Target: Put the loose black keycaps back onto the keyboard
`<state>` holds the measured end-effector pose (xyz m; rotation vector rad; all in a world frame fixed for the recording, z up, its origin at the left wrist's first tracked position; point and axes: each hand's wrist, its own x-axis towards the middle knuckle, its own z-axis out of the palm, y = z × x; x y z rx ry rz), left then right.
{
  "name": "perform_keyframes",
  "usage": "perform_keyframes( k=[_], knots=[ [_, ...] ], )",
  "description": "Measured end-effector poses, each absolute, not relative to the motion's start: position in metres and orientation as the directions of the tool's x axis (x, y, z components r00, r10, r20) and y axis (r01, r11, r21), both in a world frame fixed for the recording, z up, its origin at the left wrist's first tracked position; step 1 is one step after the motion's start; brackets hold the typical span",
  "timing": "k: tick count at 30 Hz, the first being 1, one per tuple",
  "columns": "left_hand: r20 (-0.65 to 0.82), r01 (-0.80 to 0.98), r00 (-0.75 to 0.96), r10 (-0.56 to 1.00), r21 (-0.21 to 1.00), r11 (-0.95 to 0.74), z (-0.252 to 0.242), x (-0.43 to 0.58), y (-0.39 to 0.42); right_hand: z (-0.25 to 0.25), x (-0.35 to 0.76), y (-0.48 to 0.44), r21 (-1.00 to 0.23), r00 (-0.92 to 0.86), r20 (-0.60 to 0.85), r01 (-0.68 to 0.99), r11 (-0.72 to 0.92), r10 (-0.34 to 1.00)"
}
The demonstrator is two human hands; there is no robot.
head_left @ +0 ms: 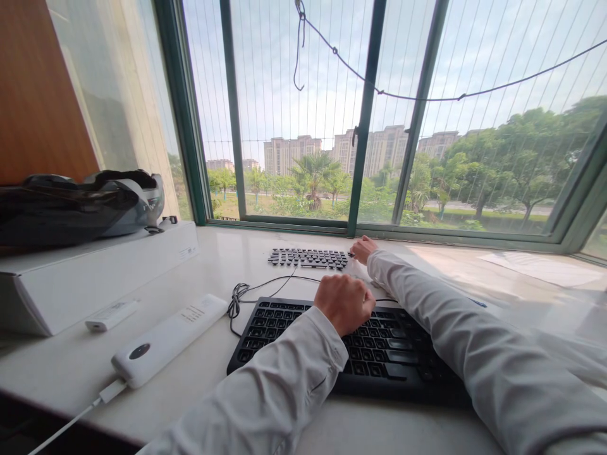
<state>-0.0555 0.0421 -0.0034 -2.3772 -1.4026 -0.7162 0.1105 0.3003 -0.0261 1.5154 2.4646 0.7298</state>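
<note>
In the head view, the left hand (pixel 344 303) sits over the back edge of the black keyboard (pixel 332 351). Its knuckles are up and its fingers are curled under into a narrow, loose fist. Whether anything is inside the fist cannot be told. The white sleeve runs back from it across the keys toward the camera.

The right hand (pixel 364 248) is farther out, just beyond the left hand and toward the window (pixel 303 114). It is at the right end of a flat block of dark keycaps (pixel 308 258) lying on the worktop (pixel 227 253). Its fingers are bent inward at the edge of the block, but they are too small and turned away to tell whether they pinch anything.

A black cable (pixel 251 289) loops on the worktop left of the left hand, between the keyboard and the keycaps. Farther left of both hands is a white power bank (pixel 165 341) with a white lead plugged into its near end. Beside that is a small white stick (pixel 111 315). Past these is a long white box (pixel 95 278) with a dark helmet (pixel 80 205) on top. Well to the right of the right hand, a sheet of paper (pixel 540 265) lies in the sunlight.
</note>
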Motion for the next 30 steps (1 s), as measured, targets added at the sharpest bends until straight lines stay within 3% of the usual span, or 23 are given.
perform_keyframes(
  k=[8,20,28,29,30],
  knots=[
    [0.558,0.876,0.402,0.726,-0.002,-0.483,-0.003,-0.056,0.042,-0.021,0.108,0.297,0.466,-0.441,0.091,0.811,0.353,0.893],
    [0.527,0.881,0.405,0.747,-0.005,-0.474,-0.001,-0.056,0.041,0.01,0.123,0.239,0.353,-0.464,0.283,0.864,0.359,0.84],
    [0.529,0.871,0.413,0.741,0.007,-0.491,0.0,-0.056,0.039,0.009,0.164,0.132,0.189,-0.46,0.329,0.888,0.42,0.825],
    [0.53,0.872,0.411,0.742,0.009,-0.489,0.0,-0.056,0.04,0.007,0.169,0.118,0.142,-0.459,0.331,0.888,0.437,0.824],
    [0.53,0.873,0.409,0.743,0.01,-0.487,-0.001,-0.056,0.04,0.005,0.173,0.105,0.018,-0.444,0.344,0.884,0.467,0.827]
  ],
)
